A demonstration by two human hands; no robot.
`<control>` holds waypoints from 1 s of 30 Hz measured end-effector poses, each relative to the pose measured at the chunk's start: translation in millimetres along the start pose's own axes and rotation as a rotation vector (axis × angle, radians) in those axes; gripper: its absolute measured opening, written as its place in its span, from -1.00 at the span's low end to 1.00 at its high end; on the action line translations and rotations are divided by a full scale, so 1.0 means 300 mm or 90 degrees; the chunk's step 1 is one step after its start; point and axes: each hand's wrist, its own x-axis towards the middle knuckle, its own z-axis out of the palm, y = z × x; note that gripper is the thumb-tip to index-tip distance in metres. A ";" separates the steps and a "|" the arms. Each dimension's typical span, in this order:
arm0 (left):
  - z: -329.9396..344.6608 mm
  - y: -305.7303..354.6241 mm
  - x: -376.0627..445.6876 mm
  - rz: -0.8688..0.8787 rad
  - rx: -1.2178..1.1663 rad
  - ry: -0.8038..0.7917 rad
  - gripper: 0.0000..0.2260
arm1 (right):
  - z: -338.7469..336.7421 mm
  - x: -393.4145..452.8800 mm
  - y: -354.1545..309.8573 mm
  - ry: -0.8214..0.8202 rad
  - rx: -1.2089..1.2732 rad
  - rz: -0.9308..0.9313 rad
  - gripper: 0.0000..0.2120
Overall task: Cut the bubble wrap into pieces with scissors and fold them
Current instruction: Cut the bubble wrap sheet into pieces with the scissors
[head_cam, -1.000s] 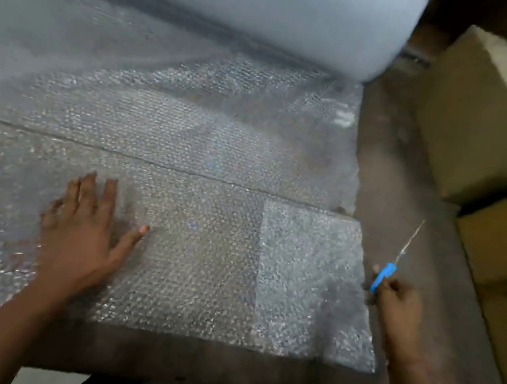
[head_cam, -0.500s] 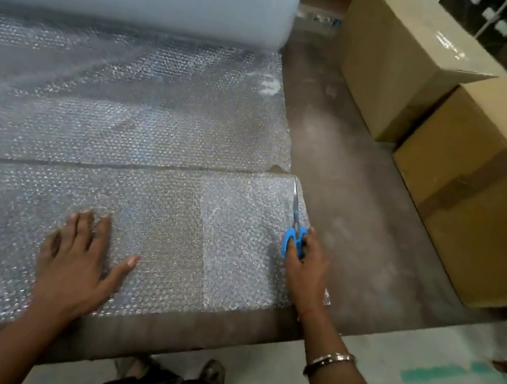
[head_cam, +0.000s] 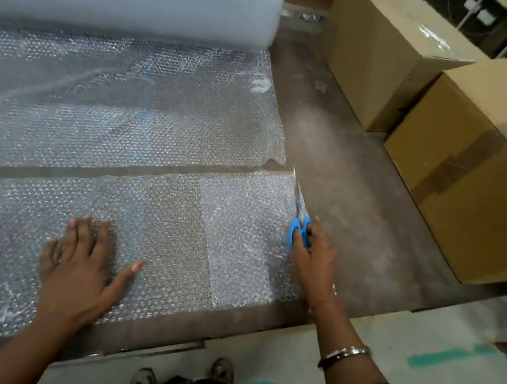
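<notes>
At the lower middle of the frame, the bubble wrap (head_cam: 171, 228) is pressed flat by the open left hand (head_cam: 79, 266), while the blue scissors (head_cam: 299, 220) are gripped by the right hand (head_cam: 313, 256) at its right edge.

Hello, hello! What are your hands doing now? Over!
Left hand flat on cut bubble wrap strip. Right hand gripping blue scissors at strip's right edge. Nothing blocking.

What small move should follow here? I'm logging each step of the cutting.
Probably fold the near strip: a dark gap already separates it from the sheet, the left hand lies flat on it, and the right hand holds the scissors at its edge.
</notes>
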 end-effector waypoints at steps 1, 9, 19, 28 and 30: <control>-0.003 -0.004 0.000 0.008 0.005 -0.007 -0.07 | -0.016 -0.006 -0.026 0.005 0.030 0.004 -0.46; 0.008 -0.034 -0.030 0.058 -0.014 -0.036 -0.12 | -0.143 -0.290 -0.356 -0.178 0.448 0.253 -0.70; -0.022 0.121 -0.102 0.303 -0.093 0.114 -0.63 | -0.070 -0.778 -0.322 -0.439 0.436 0.418 -0.44; 0.041 0.249 -0.125 0.416 -0.182 -0.001 -0.79 | -0.060 -0.865 -0.284 -0.422 0.360 0.472 -0.36; 0.044 0.256 -0.122 0.420 -0.190 0.009 -0.81 | -0.051 -0.865 -0.279 -0.407 0.359 0.489 -0.35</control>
